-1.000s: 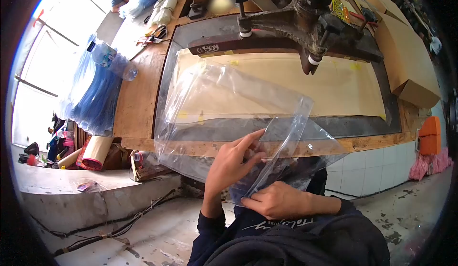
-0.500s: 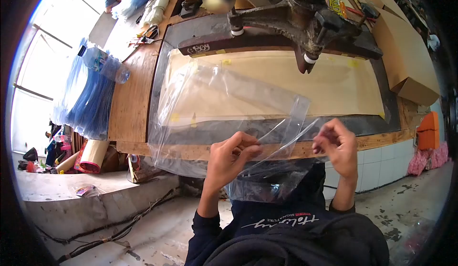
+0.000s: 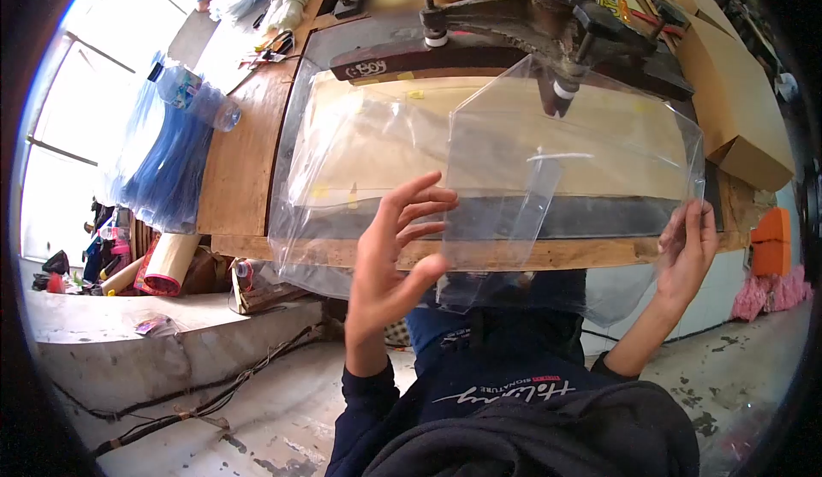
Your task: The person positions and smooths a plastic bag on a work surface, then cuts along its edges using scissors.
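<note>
At the wooden table (image 3: 241, 156) near a cardboard box (image 3: 738, 104), your right hand (image 3: 685, 246) pinches clear plastic (image 3: 621, 156), your left hand (image 3: 390, 259) spreads its fingers.

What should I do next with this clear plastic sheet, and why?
Probably close your left hand on the left edge of the clear plastic sheet: that hand is spread open beside it, apparently not gripping, while your right hand holds the right edge.

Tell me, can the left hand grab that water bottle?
Probably yes, with a stretch to the left: the left hand looks open, and the water bottle looks uncovered. Clear plastic lies between them, but a reach over it looks free.
</note>
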Demonstrator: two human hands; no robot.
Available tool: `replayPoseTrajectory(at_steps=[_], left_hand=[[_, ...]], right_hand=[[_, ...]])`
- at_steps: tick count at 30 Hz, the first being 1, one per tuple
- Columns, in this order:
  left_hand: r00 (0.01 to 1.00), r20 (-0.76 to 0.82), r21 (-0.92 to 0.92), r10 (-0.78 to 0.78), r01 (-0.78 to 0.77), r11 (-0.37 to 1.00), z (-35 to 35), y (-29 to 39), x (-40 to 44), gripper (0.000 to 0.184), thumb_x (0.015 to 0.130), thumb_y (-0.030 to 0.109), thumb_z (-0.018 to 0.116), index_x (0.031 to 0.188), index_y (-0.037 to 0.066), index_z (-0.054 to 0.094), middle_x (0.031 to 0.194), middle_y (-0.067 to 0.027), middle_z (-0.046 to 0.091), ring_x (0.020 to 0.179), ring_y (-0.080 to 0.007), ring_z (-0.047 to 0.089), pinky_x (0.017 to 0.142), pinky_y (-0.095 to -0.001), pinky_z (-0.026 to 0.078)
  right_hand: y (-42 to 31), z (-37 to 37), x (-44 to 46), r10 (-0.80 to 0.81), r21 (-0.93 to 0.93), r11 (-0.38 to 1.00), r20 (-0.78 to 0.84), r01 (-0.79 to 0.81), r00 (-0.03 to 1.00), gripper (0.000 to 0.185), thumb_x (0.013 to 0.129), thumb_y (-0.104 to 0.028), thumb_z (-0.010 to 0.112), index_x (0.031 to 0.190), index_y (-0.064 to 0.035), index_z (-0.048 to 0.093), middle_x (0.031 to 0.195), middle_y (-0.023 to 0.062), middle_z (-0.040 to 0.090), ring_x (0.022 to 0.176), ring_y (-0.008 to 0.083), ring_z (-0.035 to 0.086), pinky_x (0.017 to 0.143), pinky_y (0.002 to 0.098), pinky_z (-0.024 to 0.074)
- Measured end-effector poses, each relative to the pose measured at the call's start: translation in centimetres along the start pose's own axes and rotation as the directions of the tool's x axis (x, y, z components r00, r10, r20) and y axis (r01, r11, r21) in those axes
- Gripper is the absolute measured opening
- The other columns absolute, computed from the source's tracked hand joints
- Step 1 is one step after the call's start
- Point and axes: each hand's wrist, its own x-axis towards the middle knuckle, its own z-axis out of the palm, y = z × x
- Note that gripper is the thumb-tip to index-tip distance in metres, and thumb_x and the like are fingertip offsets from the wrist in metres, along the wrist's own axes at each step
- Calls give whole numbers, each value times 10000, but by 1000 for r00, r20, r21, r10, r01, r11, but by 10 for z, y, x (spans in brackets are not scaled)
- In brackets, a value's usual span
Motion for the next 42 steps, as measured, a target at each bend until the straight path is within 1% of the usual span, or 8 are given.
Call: replayPoseTrajectory(at_steps=[10, 13, 20, 26, 31, 36, 39, 42], left_hand=[[987, -141, 60, -74, 83, 995, 33, -16, 3, 356, 856, -51, 572, 1203, -14, 499, 912, -32, 532, 840, -98, 559, 724, -218, 464], [990, -129, 47, -55, 61, 997, 41, -17, 1, 274, 888, -36, 528, 1162, -25, 531, 861, -28, 551, 792, -99, 563, 722, -222, 462], [996, 64, 305, 61, -78, 949, 50, -14, 0, 253, 885, -32, 506, 1105, 28, 615, 805, -88, 549, 730, -141, 587, 642, -236, 451], [991, -39, 416, 126, -99, 904, 40, -6, 6, 335, 837, -70, 527, 1136, 43, 628, 758, -91, 547, 676, -180, 588, 599, -271, 460], [917, 321, 486, 236, -373, 790, 66, 9, 18, 429, 751, -29, 606, 1161, 93, 633, 724, -44, 533, 658, -182, 537, 606, -304, 459], [825, 426, 599, 372, -565, 567, 74, 17, 21, 417, 739, 122, 681, 1154, 141, 645, 684, 15, 517, 618, -148, 494, 573, -308, 422], [850, 421, 773, 317, -519, 366, 56, 30, 15, 459, 659, 323, 734, 1088, 174, 669, 627, 42, 470, 588, -115, 454, 548, -273, 345], [827, 419, 797, 375, -533, 284, 36, 29, 9, 434, 654, 321, 737, 1053, 160, 683, 601, 46, 445, 584, -120, 445, 555, -283, 348]], right_hand=[[-2, -13, -12, 14, -15, 1000, 105, -13, 994, 165, 938, -245, 549, 958, -82, 535, 702, -7, 519, 563, 76, 523, 485, 212, 399], [5, 12, -19, -699, -941, 137, 130, 311, 703, 457, 938, -269, 526, 1282, 11, 416, 1367, 256, 292, 1298, 360, 286, 1032, 506, 284], [-1, 76, -58, -341, -463, -49, 841, 885, 421, 744, 845, -551, 508, 1356, -25, 381, 1408, 220, 361, 1293, 319, 382, 1068, 545, 221], [-21, 22, -52, 571, -520, 270, 764, 810, 301, 631, 796, -616, 512, 1001, -31, 633, 1035, 144, 651, 716, 214, 662, 665, 345, 527], [-57, 43, -39, -601, -445, 503, 436, 741, 670, 565, 798, -523, 607, 990, 8, 629, 1003, 128, 629, 675, 194, 593, 629, 293, 483], [-64, 41, -16, -430, -317, 195, 823, 928, 372, 331, 803, -240, 706, 995, 11, 606, 948, 105, 610, 717, 157, 568, 687, 262, 467], [-48, 31, -26, -429, -307, 754, 438, 580, 790, 156, 773, -44, 711, 906, -35, 630, 817, 56, 645, 709, 153, 594, 672, 247, 465], [-42, 30, -34, -484, -287, 767, 327, 573, 812, 163, 767, -48, 720, 908, -33, 640, 826, 71, 666, 696, 149, 597, 655, 240, 466]])
